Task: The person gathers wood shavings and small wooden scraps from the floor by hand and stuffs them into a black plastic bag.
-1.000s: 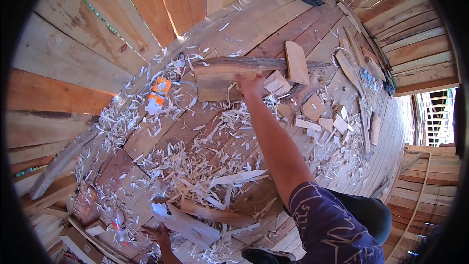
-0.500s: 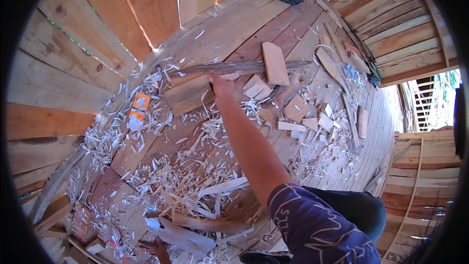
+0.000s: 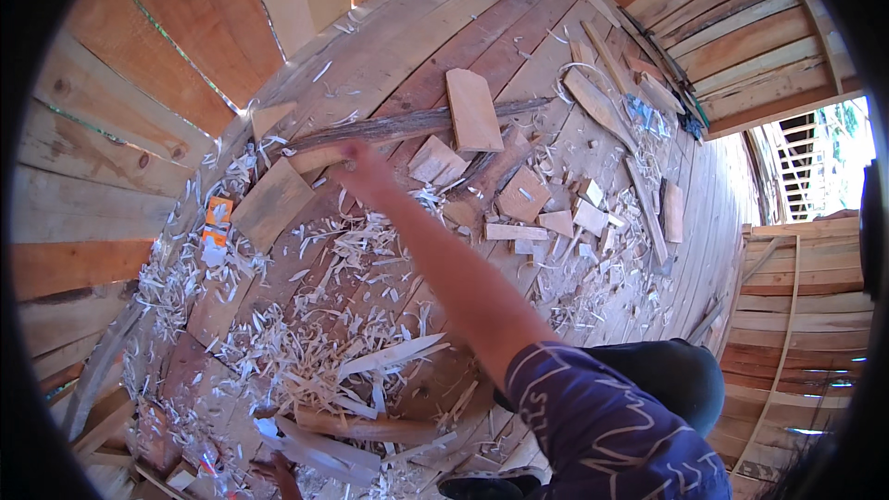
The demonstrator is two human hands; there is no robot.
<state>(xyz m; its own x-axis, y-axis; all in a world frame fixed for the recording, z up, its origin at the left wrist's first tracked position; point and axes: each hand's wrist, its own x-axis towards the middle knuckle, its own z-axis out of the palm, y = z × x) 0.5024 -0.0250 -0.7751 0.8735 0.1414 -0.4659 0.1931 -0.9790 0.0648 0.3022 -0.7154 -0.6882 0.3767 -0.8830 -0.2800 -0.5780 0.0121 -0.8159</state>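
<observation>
In the head view, a right hand (image 3: 367, 174) reaches across a shaving-strewn plank floor (image 3: 398, 65) to a pale wood strip (image 3: 317, 159) beside a bark-edged board (image 3: 389, 128). The step appears to be handling the strip; the next move calls for a sure hold. Blur hides its fingers, so grasp cannot be told. The shadowed left hand (image 3: 278, 474), partly cut off below, seems released.

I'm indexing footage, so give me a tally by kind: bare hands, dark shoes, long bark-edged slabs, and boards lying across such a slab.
Bare hands: 2 (right hand, left hand)
Dark shoe: 1
Long bark-edged slab: 1
Board lying across the slab: 1
Total: 5
</observation>
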